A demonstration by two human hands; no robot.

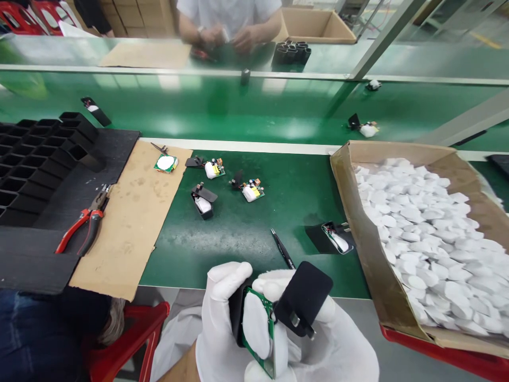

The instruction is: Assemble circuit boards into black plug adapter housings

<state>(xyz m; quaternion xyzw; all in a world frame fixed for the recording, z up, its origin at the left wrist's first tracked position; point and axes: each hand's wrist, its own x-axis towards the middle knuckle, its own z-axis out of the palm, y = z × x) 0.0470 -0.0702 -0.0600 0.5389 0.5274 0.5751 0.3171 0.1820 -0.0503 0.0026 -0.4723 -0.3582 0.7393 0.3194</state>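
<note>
My left hand (217, 323), in a white glove, is closed around a black plastic charger housing (237, 310). In my right hand (345, 339), also gloved, is a green circuit board (272, 339) with white oval pads on it. The board stands tilted at the mouth of the housing; how far it reaches inside is hidden. A black plug cover (304, 294) with metal prongs hangs beside the board, against my right fingers. Just beyond my hands lie black tweezers (281, 246). An opened charger (337, 239) with a white pad rests to the right.
A cardboard box (358, 228) of white pads (429, 223) stands at right. Loose circuit boards (252, 190) and an open charger (203, 204) lie mid-table. Red-handled pliers (85, 223) and black housings (43, 154) are at left. Across the green belt (178, 106) a person (230, 21) works.
</note>
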